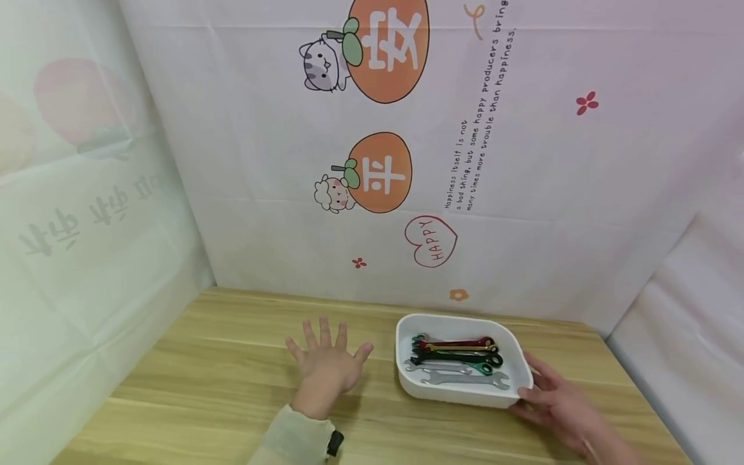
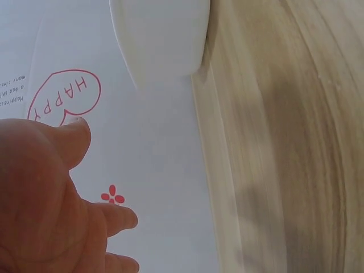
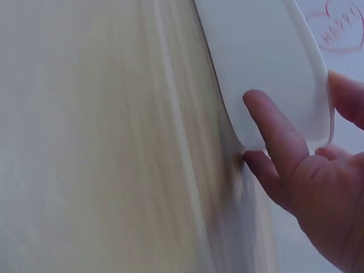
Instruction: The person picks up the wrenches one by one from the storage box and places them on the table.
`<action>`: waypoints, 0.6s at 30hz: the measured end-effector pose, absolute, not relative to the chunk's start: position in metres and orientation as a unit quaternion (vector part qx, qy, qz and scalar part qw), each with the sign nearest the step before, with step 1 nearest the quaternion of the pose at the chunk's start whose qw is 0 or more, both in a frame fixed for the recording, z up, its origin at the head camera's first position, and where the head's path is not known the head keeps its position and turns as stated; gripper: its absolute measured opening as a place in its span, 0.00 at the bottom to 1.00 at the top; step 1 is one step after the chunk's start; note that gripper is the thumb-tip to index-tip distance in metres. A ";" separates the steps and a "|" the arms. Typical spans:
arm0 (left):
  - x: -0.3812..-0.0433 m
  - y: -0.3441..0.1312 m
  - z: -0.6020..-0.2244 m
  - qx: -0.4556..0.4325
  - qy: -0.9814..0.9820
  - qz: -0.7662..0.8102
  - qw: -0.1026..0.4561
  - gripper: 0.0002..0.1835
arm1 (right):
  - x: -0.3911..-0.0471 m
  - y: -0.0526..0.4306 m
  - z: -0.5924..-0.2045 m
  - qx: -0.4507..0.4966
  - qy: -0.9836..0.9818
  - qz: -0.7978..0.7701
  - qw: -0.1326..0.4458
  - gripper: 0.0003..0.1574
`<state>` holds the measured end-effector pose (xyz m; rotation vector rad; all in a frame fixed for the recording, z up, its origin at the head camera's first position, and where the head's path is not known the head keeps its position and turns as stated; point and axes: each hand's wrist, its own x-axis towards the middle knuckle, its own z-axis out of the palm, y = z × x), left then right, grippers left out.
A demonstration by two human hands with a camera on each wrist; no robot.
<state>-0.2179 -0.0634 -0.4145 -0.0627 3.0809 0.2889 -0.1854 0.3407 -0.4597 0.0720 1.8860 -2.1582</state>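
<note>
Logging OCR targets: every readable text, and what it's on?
"平": lower orange fruit, backdrop.
"安": upper orange fruit, backdrop.
"HAPPY": red heart, backdrop.
"Happiness itself is not a bad thing, but some happy producers bring many times more trouble than happiness.": backdrop.
Left sheet: reversed characters, too faint.
Wrenches: any marks too small.

White printed backdrop [image 1: 523, 161] behind wood-grain tabletop [image 1: 227, 368], pale sheets [image 1: 87, 290] alongside

Smooth white plastic bin [image 1: 453, 395], metal wrenches [image 1: 456, 356], some glossy, wood-grained desk [image 1: 232, 361] with soft sheen, creased matt sheet [image 1: 523, 258] along its back edge, probably cloth
</note>
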 end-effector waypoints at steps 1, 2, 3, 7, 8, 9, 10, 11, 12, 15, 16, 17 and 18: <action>-0.218 -0.064 -0.414 -0.021 0.995 0.092 0.024 0.45 | -0.185 0.337 -0.460 0.025 0.650 -0.747 0.138 0.58; -0.218 -0.065 -0.414 -0.021 0.995 0.091 0.026 0.45 | -0.184 0.334 -0.460 0.023 0.648 -0.748 0.140 0.58; -0.219 -0.066 -0.414 -0.022 0.995 0.091 0.027 0.45 | -0.184 0.330 -0.460 0.021 0.645 -0.750 0.142 0.58; -0.220 -0.069 -0.415 -0.022 0.995 0.090 0.029 0.45 | -0.181 0.317 -0.461 0.013 0.637 -0.757 0.148 0.57; -0.220 -0.070 -0.416 -0.021 0.995 0.089 0.029 0.45 | -0.180 0.313 -0.461 0.012 0.635 -0.758 0.147 0.57; -0.220 -0.071 -0.416 -0.021 0.995 0.089 0.027 0.46 | -0.179 0.309 -0.461 0.013 0.634 -0.759 0.147 0.57; -0.220 -0.072 -0.417 -0.021 0.996 0.087 0.026 0.46 | -0.178 0.306 -0.461 0.010 0.634 -0.759 0.145 0.57; -0.220 -0.072 -0.417 -0.021 0.996 0.088 0.024 0.46 | -0.178 0.302 -0.462 0.010 0.633 -0.760 0.144 0.57; -0.221 -0.073 -0.417 -0.021 0.996 0.089 0.022 0.45 | -0.177 0.299 -0.462 0.010 0.632 -0.761 0.145 0.57; -0.221 -0.076 -0.417 -0.021 0.995 0.091 0.019 0.45 | -0.175 0.289 -0.461 0.007 0.630 -0.762 0.148 0.57; -0.221 -0.077 -0.416 -0.021 0.995 0.092 0.019 0.45 | -0.174 0.286 -0.460 0.005 0.629 -0.763 0.149 0.57; -0.221 -0.078 -0.415 -0.020 0.995 0.094 0.019 0.45 | -0.174 0.284 -0.459 0.008 0.627 -0.764 0.150 0.57; -0.220 -0.078 -0.414 -0.020 0.995 0.095 0.019 0.44 | -0.173 0.281 -0.459 0.009 0.625 -0.765 0.152 0.58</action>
